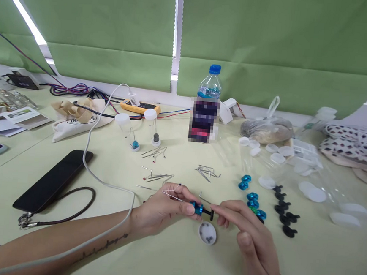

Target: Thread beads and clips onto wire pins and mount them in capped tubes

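Observation:
My left hand [167, 206] is closed round a small blue metal part [198, 208], with a black piece [209, 214] sticking out on its right. A thin bent metal rod [172, 195] runs along the same fingers to the blue part. My right hand [248, 233] is just right of it, index finger stretched toward the black piece. A thin L-shaped hex key [204, 198] reaches from my right fingertips over the blue part; the grip on it is partly hidden. Below both hands lies a round white lid [207, 233] with several tiny dark pieces in it.
Blue metal parts [253, 197] and black curved pieces [282, 207] lie at right. Loose metal rods [208, 172] lie ahead. A bottle [209, 93] stands behind. A white cable [116, 184] crosses over my left forearm, near a black phone-shaped slab [54, 180].

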Tool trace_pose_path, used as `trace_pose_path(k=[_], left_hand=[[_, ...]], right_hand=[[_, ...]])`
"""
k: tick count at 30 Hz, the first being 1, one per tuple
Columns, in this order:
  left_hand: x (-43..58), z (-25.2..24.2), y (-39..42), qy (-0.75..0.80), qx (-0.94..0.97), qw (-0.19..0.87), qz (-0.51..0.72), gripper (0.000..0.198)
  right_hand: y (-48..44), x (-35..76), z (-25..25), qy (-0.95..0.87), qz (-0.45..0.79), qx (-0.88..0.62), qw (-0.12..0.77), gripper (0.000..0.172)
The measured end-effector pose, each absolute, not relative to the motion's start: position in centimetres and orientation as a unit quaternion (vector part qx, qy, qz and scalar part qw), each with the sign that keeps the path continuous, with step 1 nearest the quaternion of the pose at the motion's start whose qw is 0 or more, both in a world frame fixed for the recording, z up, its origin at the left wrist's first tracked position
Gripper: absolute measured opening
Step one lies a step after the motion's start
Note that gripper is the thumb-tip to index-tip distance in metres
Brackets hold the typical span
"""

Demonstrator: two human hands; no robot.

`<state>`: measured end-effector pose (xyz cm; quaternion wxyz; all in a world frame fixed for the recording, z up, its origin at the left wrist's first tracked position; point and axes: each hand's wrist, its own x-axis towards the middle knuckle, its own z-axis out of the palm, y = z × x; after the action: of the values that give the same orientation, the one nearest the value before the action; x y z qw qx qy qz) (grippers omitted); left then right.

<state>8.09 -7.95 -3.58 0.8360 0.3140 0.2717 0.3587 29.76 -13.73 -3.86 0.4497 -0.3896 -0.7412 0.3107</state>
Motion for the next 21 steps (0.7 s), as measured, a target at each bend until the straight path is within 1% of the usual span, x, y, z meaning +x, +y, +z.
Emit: trace_pose_path(k=[7, 13, 17, 21], left_hand=[[7.98, -3.72, -7.98, 0.285, 0.317, 0.834, 0.351, 0.021], [7.82, -3.96, -8.00, 0.276, 0.316, 0.836, 0.354, 0.019], [7.99, -3.68, -7.99, 0.265, 0.315, 0.839, 0.357, 0.016], [8.04, -3.65, -8.01, 0.266, 0.307, 0.840, 0.360, 0.017]], right_hand=[[-13.63, 29.85, -3.97, -0.736, 0.327, -0.394, 0.443, 0.041], [-13.95, 29.65, -3.61, -0.729, 0.327, -0.414, 0.436, 0.047], [-13.98, 29.72, -3.67, -0.737, 0.327, -0.404, 0.432, 0.046], [-13.87, 29.72, -3.65, -0.735, 0.332, -0.407, 0.430, 0.045]])
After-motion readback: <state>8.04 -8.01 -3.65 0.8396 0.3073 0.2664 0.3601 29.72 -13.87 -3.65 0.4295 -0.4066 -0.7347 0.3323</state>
